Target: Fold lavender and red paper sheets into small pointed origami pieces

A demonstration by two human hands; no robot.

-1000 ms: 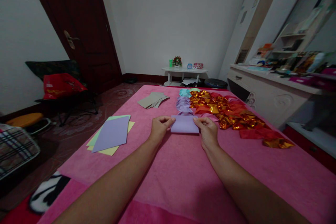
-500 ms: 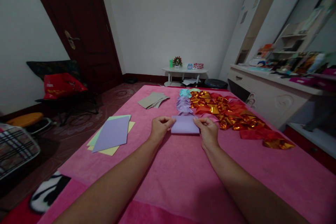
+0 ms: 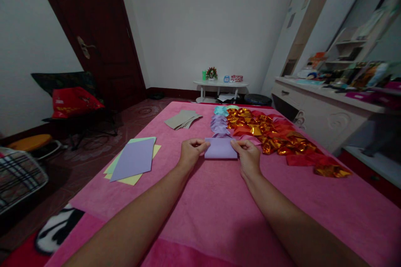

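Observation:
A folded sheet of purple paper (image 3: 221, 149) is held level just above the pink cloth. My left hand (image 3: 191, 152) pinches its left edge between thumb and fingers. At its right edge, my right hand (image 3: 249, 155) grips it the same way. Right behind the sheet runs a row of folded purple paper pieces (image 3: 219, 124), with turquoise ones (image 3: 221, 111) at the far end. To their right lie many shiny gold foil folded pieces (image 3: 250, 127) mixed with red ones (image 3: 302, 158).
A stack of purple, green and yellow paper (image 3: 134, 159) lies at the left on the pink cloth (image 3: 200, 212). Grey sheets (image 3: 182, 119) are fanned out farther back. Beyond stand a small white table (image 3: 219, 84), a dresser (image 3: 322, 104) at right and a chair with a red bag (image 3: 75, 102) at left.
Both hands stay in place with the same grip. The purple sheet has barely shifted, its lower edge looking very slightly higher.

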